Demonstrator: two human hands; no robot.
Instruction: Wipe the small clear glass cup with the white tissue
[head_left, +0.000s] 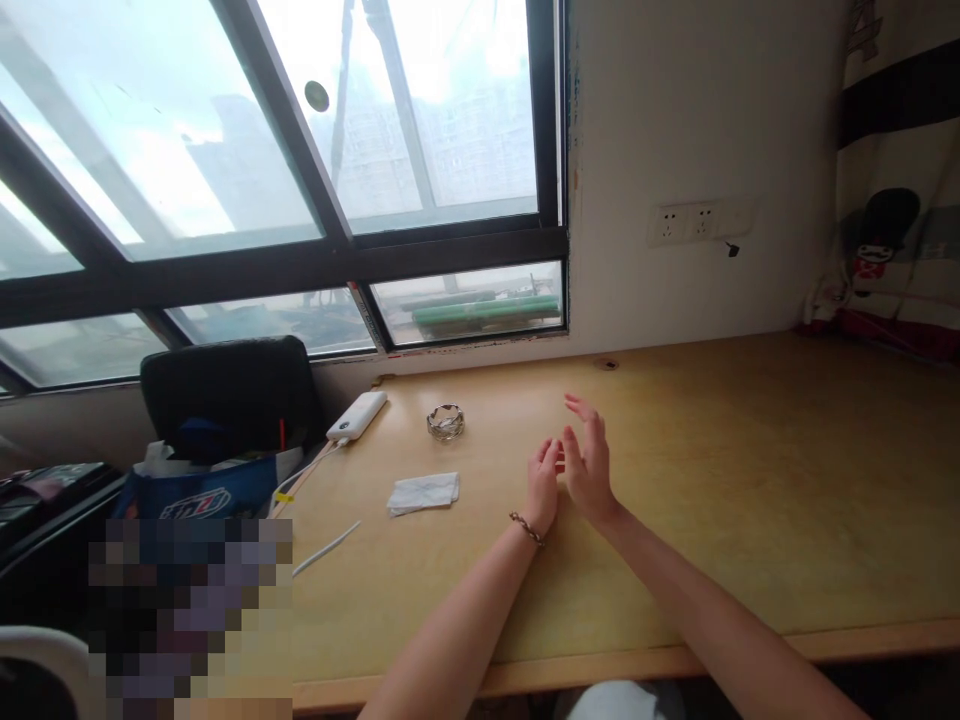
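My left hand (541,486) and my right hand (588,460) are raised side by side over the middle of a wooden desk (750,480), almost touching. The right hand's fingers are stretched out and apart, palm facing left, holding nothing. The left hand, with a beaded bracelet (527,528) on its wrist, has its fingers loosely extended toward the right palm and holds nothing. A folded white tissue (424,492) lies on the desk to the left of the hands. A small glass ashtray (445,421) stands farther back.
A white power bank (358,415) with cables lies at the desk's back left corner. A black chair back (232,395) and a blue bag (199,495) stand left of the desk. Wall sockets (686,222) sit above the desk, a window behind it.
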